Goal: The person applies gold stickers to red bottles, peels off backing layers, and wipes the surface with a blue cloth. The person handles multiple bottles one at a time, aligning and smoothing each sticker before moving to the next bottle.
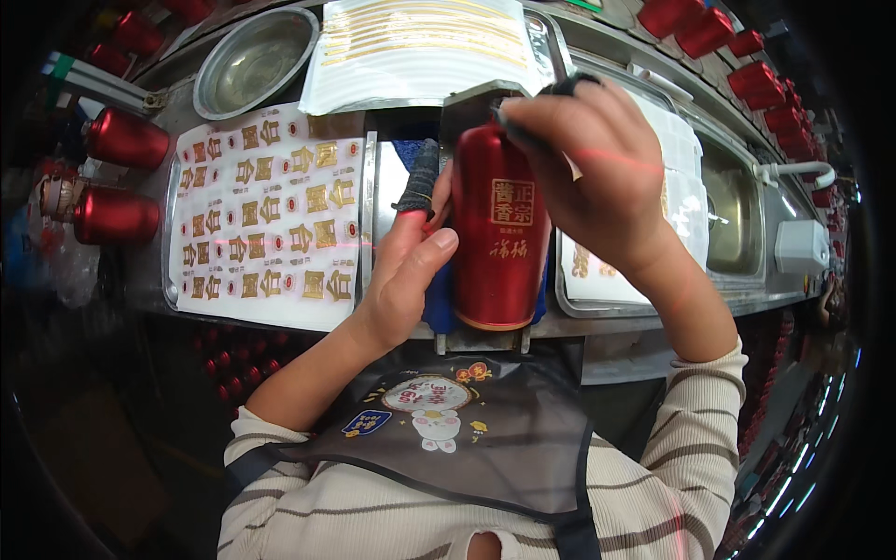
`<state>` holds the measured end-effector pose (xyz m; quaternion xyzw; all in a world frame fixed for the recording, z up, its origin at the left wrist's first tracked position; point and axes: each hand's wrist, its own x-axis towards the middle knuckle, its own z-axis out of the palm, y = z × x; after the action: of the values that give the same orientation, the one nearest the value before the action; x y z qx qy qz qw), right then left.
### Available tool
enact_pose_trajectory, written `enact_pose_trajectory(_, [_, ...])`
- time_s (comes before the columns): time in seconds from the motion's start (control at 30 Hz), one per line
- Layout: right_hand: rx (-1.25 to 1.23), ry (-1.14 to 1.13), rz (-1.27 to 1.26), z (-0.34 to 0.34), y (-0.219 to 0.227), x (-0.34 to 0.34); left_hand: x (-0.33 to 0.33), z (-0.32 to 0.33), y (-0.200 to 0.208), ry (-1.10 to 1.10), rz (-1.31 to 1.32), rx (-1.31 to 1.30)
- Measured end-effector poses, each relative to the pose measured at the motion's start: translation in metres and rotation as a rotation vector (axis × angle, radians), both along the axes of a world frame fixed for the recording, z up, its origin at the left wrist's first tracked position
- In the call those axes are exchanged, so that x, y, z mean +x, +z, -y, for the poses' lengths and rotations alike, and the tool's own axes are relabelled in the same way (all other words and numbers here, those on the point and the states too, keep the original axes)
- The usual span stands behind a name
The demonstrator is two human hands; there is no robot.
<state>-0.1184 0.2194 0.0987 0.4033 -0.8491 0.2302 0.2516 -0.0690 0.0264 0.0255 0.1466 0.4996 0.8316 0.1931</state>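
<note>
A glossy red bottle (499, 271) with gold lettering lies in front of me, its neck pointing away and its base near the bench edge. My left hand (406, 266) is against its left side. The thumb touches the edge, one finger in a black finger cot (417, 179) points up, and the other fingers are partly hidden by the bottle. Over the neck is my right hand (602, 154), its fingers bent in a pinch, with black covers on some fingertips. A small pale scrap shows under it. What the right fingertips hold is hidden.
On the left, a tray carries a sheet of gold stickers (271, 219); a sheet of gold strips (420, 51) lies at the back. A metal bowl (257, 65) stands behind. Right of the bottle is another tray (607, 308), then a sink (733, 210). Red bottles (117, 215) flank the bench.
</note>
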Motion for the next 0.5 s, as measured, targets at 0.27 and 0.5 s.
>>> enact_pose_trajectory(0.27, [-0.014,0.077,-0.058,-0.025,-0.022,0.047,0.002,0.001,0.003,-0.01,0.044,-0.011])
enact_pose_trajectory(0.5, [-0.526,-0.194,0.387,-0.026,-0.035,0.032,0.0,0.0,-0.009,-0.025,0.045,-0.084])
